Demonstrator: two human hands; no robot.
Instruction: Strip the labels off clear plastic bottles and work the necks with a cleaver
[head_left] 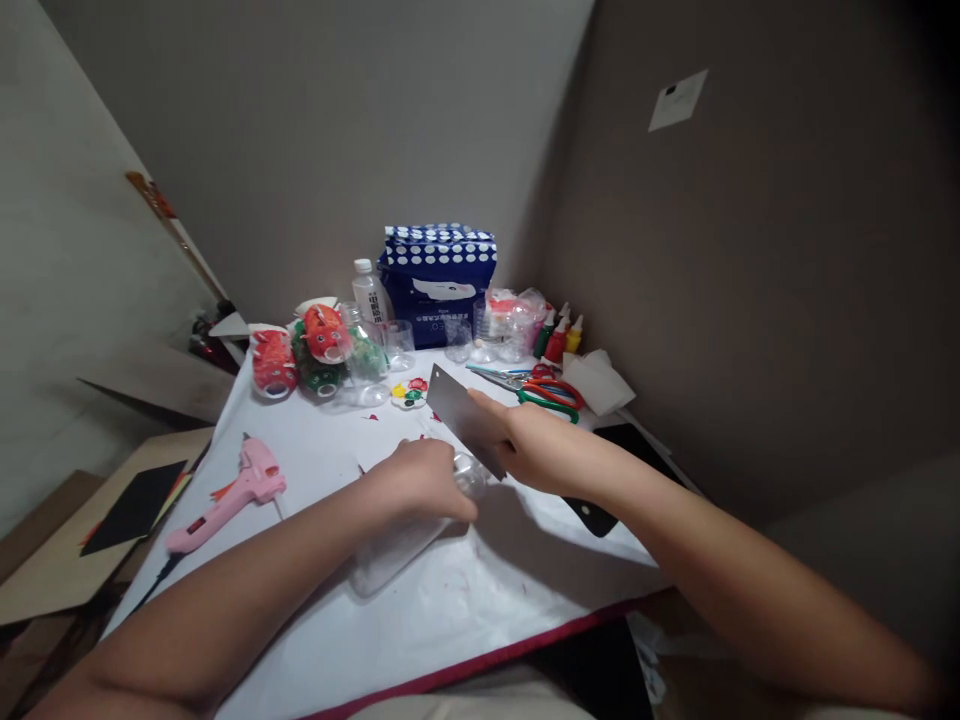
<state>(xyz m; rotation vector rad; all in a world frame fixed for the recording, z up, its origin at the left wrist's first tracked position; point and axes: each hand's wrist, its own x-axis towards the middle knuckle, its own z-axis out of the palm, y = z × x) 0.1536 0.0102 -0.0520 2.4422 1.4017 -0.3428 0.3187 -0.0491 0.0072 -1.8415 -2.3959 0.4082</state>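
Note:
My left hand (427, 485) is closed around a clear plastic bottle (394, 560) lying on its side on the white-covered table (517, 620). The bottle's narrower end pokes out to the right of my fingers. In my right hand (525, 440) is a cleaver (459, 408) with a broad grey blade and a small hole in its far corner. Its lower edge comes close to the exposed end of the bottle; whether they touch I cannot tell. My fingers hide the cleaver's handle.
A pink glue gun (244, 490) lies on the left. Behind are red fish-like crafts (274, 360), a blue bag (439, 285), cut plastic cups (397, 345) and paint bottles (555, 340). Scissors (551, 395) and a black board (600, 515) lie on the right.

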